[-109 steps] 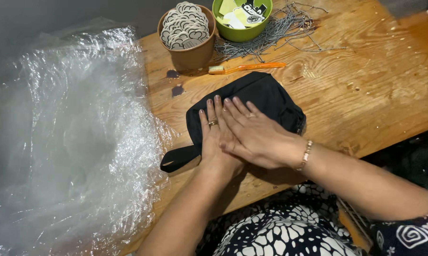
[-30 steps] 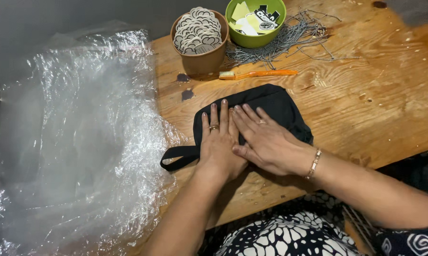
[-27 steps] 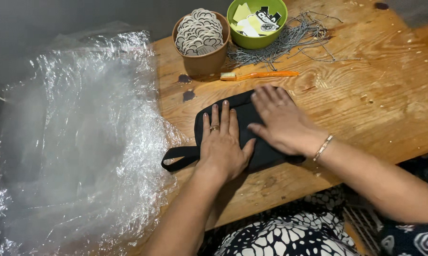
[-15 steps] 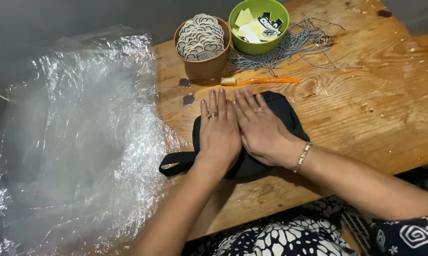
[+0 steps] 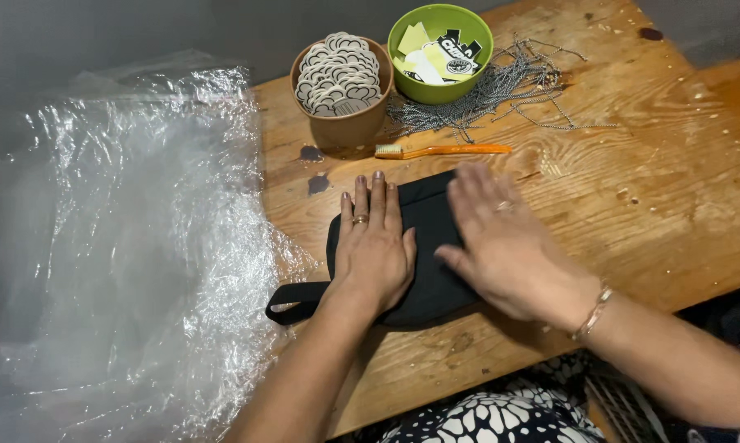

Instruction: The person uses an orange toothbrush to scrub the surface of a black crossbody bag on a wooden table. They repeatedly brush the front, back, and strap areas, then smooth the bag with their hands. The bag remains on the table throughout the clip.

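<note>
In the head view, both hands lie flat, palms down, on a black pouch [image 5: 425, 246] at the middle of the frame. The left hand [image 5: 374, 250] comes up from the bottom centre, its fingers straight, close together and pointing toward the top of the frame; a ring sits on one finger. It presses the left part of the pouch. The right hand [image 5: 505, 242] enters from the lower right, forearm slanting across the table's corner, a thin bracelet at the wrist. Its fingers are spread and slightly blurred, and they cover the pouch's right part. The two hands are side by side, near but not touching, open and gripping nothing. A black strap [image 5: 292, 302] runs out from the pouch toward the lower left, past the left wrist.

The pouch lies on a wooden table [image 5: 673, 189] with plain grain and a few dark spots. Above the pouch is an orange toothbrush [image 5: 444, 150], lying crosswise. Farther up stand a brown cup [image 5: 343, 86] full of round stickers and a green bowl [image 5: 440, 51] holding paper pieces. To the right of the bowl is a tangle of bead chains [image 5: 501, 90]. Clear plastic wrap [image 5: 132, 246] fills the left half of the frame, crumpled and overlapping the table's left edge. A grey wall shows along the top.
</note>
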